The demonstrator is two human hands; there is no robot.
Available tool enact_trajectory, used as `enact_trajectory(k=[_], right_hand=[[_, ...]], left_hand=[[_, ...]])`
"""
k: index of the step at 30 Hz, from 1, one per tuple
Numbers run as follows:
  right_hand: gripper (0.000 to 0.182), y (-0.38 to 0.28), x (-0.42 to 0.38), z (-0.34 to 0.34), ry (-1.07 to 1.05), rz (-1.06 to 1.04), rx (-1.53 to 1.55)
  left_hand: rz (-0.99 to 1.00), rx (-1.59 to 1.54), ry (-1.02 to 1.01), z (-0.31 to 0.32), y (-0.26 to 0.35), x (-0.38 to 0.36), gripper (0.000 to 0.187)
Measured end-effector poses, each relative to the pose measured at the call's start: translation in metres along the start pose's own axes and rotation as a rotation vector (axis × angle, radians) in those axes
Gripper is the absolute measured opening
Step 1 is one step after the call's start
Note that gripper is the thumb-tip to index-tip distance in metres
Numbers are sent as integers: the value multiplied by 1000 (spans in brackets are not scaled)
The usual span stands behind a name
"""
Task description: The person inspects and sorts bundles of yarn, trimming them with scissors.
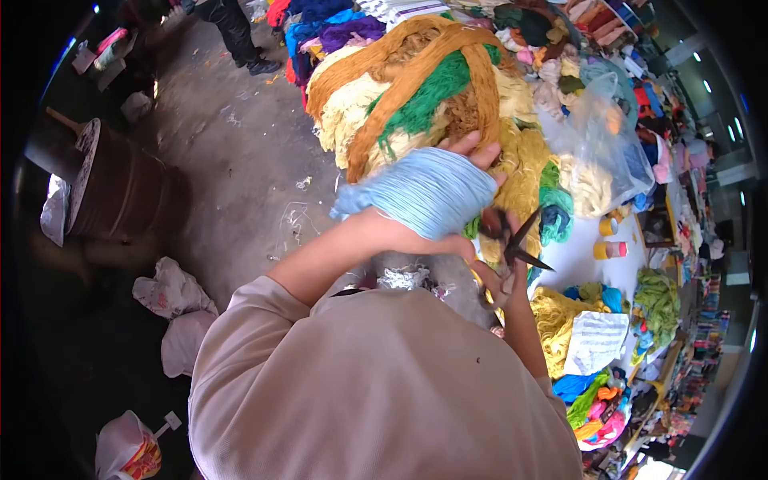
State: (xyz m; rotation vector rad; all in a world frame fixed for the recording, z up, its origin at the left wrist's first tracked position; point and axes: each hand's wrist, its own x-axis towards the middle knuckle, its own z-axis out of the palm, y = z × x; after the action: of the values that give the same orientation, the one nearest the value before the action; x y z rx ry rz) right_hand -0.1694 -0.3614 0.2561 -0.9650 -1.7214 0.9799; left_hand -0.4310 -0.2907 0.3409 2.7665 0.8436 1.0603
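A thick skein of light blue yarn (428, 192) lies across my left hand (478, 154), covering the palm and wrist. Fingertips show past its upper right edge, and the thumb lies below it. The skein's left end is blurred. Close by on the right, my right hand (500, 276) grips a pair of dark scissors (524, 244). Their blades are spread apart and point right, and the handles are partly hidden by the fingers. Beyond the skein, orange-brown yarn (384, 120) and green yarn (432, 92) lie on a large pile.
A clear plastic bag (616, 144) rests among yarn on the right. Nearer me are mustard yarn (552, 320) and a written paper sheet (596, 342). A rusty drum (128, 188) and white bags (172, 288) stand on the left floor. A person's legs (232, 32) show at the top.
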Motion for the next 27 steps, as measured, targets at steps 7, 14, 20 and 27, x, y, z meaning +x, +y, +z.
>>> enact_trajectory(k=[7,14,20,27], right_hand=[[105,-51,53,26,169,174,511],[91,-27,13,-36,223,105,268],[43,-36,32,-6,209,545,877],[32,-95,39,40,-306,805,368]], left_hand=[[-62,-18,-62,-18,-24,-8,107],[-419,-988,527,-39,-61,-75,148],[-453,-2152,892,-18,-14,-19,121],[-371,-2414,850,0,-7,-12,113]])
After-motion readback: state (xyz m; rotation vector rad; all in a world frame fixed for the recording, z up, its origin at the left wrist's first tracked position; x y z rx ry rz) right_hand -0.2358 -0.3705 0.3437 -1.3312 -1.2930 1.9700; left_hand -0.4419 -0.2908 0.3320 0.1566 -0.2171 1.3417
